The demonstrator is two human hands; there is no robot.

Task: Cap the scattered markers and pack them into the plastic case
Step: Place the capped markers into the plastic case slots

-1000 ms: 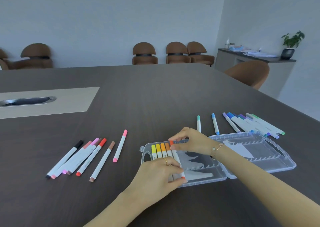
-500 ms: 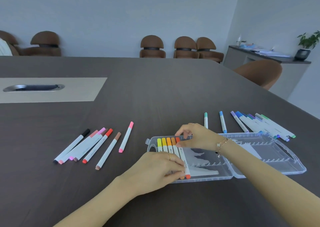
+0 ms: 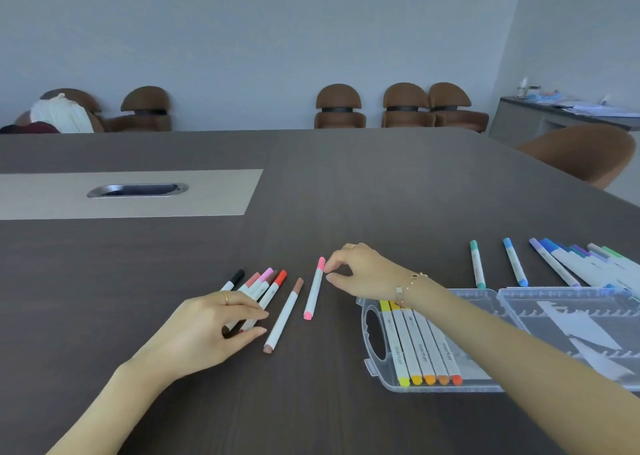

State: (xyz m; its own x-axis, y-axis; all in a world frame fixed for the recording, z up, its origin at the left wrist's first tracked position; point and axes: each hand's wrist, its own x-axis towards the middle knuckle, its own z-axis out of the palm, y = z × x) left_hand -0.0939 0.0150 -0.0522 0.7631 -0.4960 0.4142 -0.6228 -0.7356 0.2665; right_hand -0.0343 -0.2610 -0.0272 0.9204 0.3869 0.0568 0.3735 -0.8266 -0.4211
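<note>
hands have been moved off the plastic case and across to the left group of markers since a second ago, when both were pressing a marker into its slot. five markers, yellow through red-orange, are now seen lying side by side in the left half of the case, so that marker is judged to be seated. the case lies open at the near right of the table, with its right half and most slots unfilled.

the right hand is held just beside the far, pink end of the pink marker, thumb and forefinger parted narrowly around the tip; nothing is gripped yet, and contact cannot be told for certain. the left hand is spread loosely over the near ends of the bunched markers, fingers relaxed and holding nothing. a brown marker lies between the bunch and the pink one.

a second group, blues, greens and purples, is left at the far right, beyond the case. packing is judged to be at an early stage, with the pink marker the likely next pick.
</note>
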